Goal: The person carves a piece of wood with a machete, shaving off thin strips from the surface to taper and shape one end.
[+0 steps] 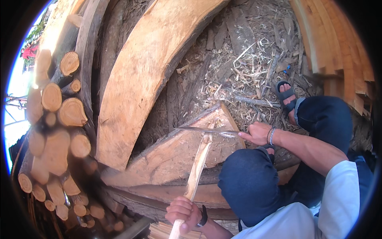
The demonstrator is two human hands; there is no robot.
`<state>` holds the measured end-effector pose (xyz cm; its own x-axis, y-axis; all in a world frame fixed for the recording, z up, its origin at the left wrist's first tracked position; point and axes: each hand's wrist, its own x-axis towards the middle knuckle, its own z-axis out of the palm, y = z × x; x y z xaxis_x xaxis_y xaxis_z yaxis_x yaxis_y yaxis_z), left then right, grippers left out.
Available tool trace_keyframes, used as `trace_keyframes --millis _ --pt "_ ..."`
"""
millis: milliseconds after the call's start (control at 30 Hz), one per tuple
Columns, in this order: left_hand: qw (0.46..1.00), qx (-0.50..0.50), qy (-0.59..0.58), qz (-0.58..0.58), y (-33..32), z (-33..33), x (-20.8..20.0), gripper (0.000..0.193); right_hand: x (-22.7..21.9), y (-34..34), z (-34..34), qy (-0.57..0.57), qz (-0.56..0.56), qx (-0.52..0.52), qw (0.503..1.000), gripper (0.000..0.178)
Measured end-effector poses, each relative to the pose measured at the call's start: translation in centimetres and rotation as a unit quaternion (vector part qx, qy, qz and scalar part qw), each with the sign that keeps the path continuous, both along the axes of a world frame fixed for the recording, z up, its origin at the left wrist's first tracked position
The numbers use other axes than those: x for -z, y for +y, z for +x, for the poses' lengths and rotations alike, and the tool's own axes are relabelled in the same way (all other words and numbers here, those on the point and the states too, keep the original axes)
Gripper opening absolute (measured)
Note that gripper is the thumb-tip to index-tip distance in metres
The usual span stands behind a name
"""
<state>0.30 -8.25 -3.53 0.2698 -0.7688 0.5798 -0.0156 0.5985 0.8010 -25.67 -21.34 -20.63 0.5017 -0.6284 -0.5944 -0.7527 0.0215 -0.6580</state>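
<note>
My left hand (pixel 184 213) is wrapped round the near part of a peeled pale wooden stick (pixel 196 169). The stick slants up and away, its far end resting on a thick wedge-shaped slab of wood (pixel 167 161). In my right hand (pixel 258 134) is a long knife (pixel 199 129), its handle hidden inside my closed fingers. The thumb lies toward the blade. That narrow blade points left and lies across the far end of the stick, seemingly touching it. Pale shavings sit on the slab around that spot.
Stacked cut logs (pixel 51 97) fill the left side. A large curved plank (pixel 139 67) lies beyond the slab. Wood shavings (pixel 254 67) and bark cover the ground ahead. Sawn boards (pixel 332 36) stand at the far right, near my sandalled foot (pixel 285 95).
</note>
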Motion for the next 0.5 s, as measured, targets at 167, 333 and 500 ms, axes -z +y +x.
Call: trace_keyframes --millis 167,333,500 --pt "1.0 0.011 -0.004 0.007 0.1 0.4 0.1 0.037 0.1 -0.4 -0.4 0.021 0.013 0.025 0.999 0.08" --pt "1.0 0.011 0.004 0.007 0.3 0.5 0.1 0.036 -0.8 0.0 -0.2 0.005 -0.014 -0.017 1.0 0.079" --pt "1.0 0.025 -0.005 0.01 0.1 0.1 0.0 0.035 -0.1 0.4 -0.3 0.025 -0.016 0.031 0.999 0.08"
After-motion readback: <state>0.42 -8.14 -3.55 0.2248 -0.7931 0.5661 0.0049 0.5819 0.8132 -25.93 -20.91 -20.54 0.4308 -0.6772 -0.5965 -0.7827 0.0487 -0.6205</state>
